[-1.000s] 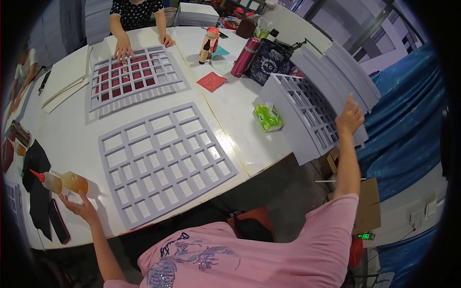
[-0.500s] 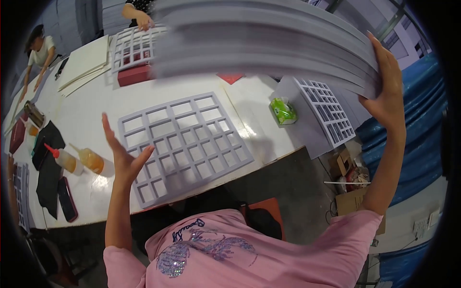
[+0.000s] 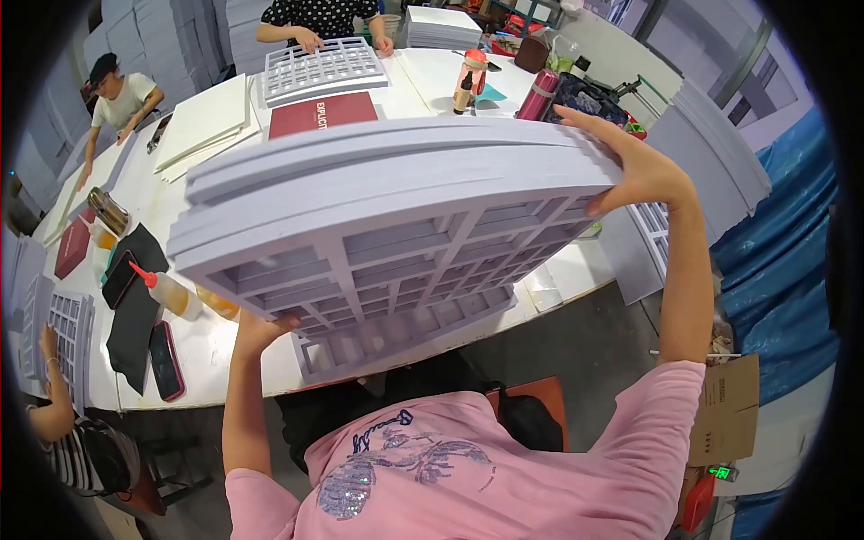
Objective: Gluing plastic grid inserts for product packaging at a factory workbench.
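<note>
A thick stack of light grey compartment grids point(image 3: 396, 193) is held up in front of me, tilted so its lowest grid's openings face me. My right hand point(image 3: 643, 171) grips its right end, fingers over the top edge and thumb below. At the lower left, my left hand point(image 3: 261, 335) holds the stack with its thumb on the grid; the other fingers are hidden behind it. Underneath, another grey grid point(image 3: 337, 360) lies on the white table point(image 3: 229, 378), largely covered from sight by the raised stack.
Left of the stack are a red-tipped squeeze bottle point(image 3: 171, 293), a black cloth point(image 3: 135, 337) and a phone point(image 3: 167, 362). Behind it lies a red box point(image 3: 315, 115). A co-worker point(image 3: 319, 22) across the table handles another grid point(image 3: 324, 70). Further grids point(image 3: 70, 337) are by a person's arm at left.
The grid stack has come down from the upper right to the middle, over the table grid. My left hand, empty before, now holds its lower left part. My view has shifted.
</note>
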The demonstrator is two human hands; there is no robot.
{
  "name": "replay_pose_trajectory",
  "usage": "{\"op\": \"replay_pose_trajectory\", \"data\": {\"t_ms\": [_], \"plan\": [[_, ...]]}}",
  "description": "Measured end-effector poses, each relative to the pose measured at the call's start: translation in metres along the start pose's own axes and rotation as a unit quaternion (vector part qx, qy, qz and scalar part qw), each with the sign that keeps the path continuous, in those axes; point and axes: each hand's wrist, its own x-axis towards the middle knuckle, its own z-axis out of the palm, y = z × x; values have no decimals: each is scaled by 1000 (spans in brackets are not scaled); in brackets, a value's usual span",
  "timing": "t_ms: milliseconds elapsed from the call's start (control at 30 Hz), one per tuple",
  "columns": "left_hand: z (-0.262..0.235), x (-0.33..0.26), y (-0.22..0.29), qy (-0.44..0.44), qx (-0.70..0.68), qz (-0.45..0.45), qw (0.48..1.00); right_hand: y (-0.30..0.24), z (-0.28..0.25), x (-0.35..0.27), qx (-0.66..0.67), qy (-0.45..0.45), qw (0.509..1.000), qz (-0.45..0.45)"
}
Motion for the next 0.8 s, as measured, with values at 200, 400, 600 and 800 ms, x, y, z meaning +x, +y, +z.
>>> {"op": "replay_pose_trajectory", "data": {"t_ms": [200,400,600,800], "plan": [[7,-11,-32,46,-6,-1,999,108,20,-35,265,176,948,-24],[15,-9,-73,135,-124,27,983,174,194,17,627,118,770,-14],[33,-17,-66,137,1,-91,986,196,241,25,524,126,841,39],[10,-27,-57,123,2,-73,990,151,210,47,521,214,816,133]]}}
